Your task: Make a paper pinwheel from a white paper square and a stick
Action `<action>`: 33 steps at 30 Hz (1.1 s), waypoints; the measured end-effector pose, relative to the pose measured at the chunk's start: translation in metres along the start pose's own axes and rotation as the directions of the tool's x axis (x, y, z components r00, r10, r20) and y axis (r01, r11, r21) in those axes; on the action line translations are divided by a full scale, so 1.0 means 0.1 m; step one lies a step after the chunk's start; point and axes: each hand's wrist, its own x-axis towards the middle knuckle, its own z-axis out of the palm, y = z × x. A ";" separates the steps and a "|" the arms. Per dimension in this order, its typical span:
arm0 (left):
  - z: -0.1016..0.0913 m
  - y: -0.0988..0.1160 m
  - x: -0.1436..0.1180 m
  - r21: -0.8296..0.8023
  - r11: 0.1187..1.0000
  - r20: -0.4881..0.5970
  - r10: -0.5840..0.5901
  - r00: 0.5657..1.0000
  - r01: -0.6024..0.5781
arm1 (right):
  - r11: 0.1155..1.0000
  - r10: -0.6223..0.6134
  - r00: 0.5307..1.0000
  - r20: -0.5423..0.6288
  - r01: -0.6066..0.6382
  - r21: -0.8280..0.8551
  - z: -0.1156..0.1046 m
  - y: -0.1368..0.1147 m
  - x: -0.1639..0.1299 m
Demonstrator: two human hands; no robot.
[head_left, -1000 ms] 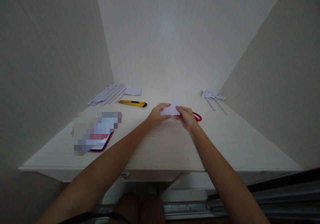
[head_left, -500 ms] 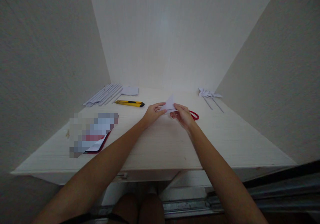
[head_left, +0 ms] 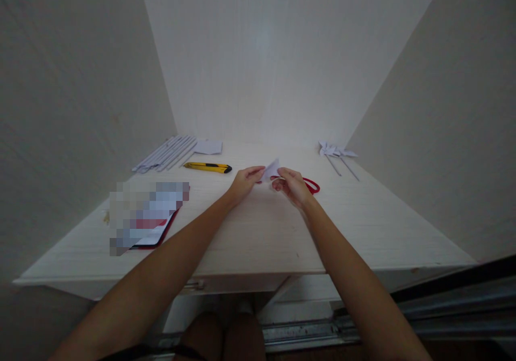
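- Paper [head_left: 270,170]: thin, white, pointed, tilted; sat between both hands over the desk [head_left: 250,237]. Folding looked partway.
- Left hand [head_left: 244,182] pinched its left side; right hand [head_left: 295,185] curled at its right edge, pinch unclear.
- Far right: two stemmed pinwheels [head_left: 330,150] looked finished.
- Far left: slim rods [head_left: 171,154] lay seemingly unused.

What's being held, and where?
Paper: the left hand pinches its left end; the right hand is at its right edge, grip unclear.
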 end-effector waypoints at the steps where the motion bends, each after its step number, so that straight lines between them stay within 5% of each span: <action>1: 0.00 -0.01 0.00 0.000 1.000 0.007 0.008 1.000 -0.008 | 1.000 0.003 1.000 -0.003 -0.003 -0.009 0.00 0.00 0.00; 11: 0.01 0.05 -0.05 0.042 0.999 0.091 0.019 0.996 -0.023 | 0.993 -0.005 1.000 0.009 0.006 -0.119 0.01 -0.01 0.00; 17: -0.01 -0.01 -0.01 0.051 0.999 -0.058 0.022 0.998 -0.019 | 0.997 0.007 1.000 0.012 -0.006 -0.083 0.01 0.00 0.00; 25: -0.03 0.03 0.00 0.044 0.997 -0.135 0.065 0.989 -0.060 | 0.963 -0.013 0.999 0.050 0.026 -0.268 -0.06 0.00 0.00; 33: 0.01 0.06 -0.04 0.066 0.998 -0.054 0.018 0.998 -0.014 | 0.935 -0.082 0.994 0.069 0.101 -0.340 -0.07 -0.03 -0.01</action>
